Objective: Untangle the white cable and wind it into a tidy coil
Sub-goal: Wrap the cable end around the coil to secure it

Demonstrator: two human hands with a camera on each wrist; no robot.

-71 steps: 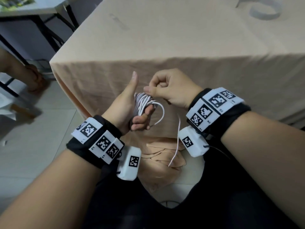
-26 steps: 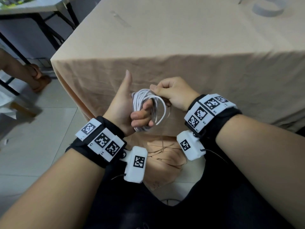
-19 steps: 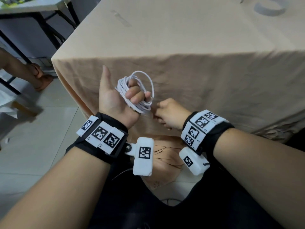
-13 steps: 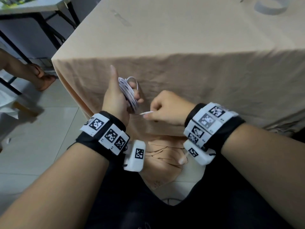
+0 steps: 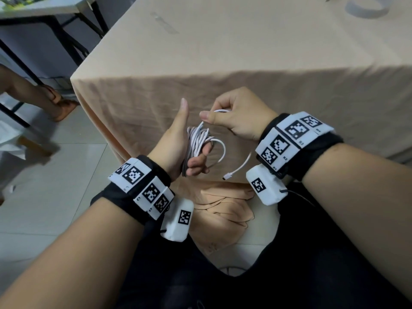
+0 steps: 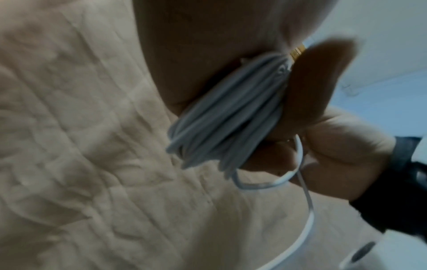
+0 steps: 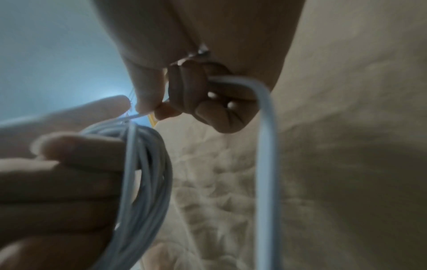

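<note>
The white cable (image 5: 198,141) is wound in several loops round the curled fingers of my left hand (image 5: 178,148), whose thumb points up. The bundle of loops (image 6: 221,120) fills the middle of the left wrist view. My right hand (image 5: 234,117) hovers just above and right of the coil and pinches the cable's free stretch between thumb and forefinger. From that pinch the loose tail hangs down to a small connector (image 5: 228,176) by my right wrist. In the right wrist view the tail (image 7: 265,146) drops past the curled fingers (image 7: 208,102), with the coil (image 7: 143,173) at lower left.
Both hands work in front of the hanging tan tablecloth (image 5: 289,97) of a table whose top (image 5: 245,36) stretches away. A grey ring (image 5: 365,7) lies at its far right. Another person's foot (image 5: 53,101) and black table legs (image 5: 66,41) stand at the left on the tiled floor.
My right hand rose from beside the coil to above it, carrying the free stretch up and over. The left hand turned back, showing the loops round its fingers, and the tail now dangles.
</note>
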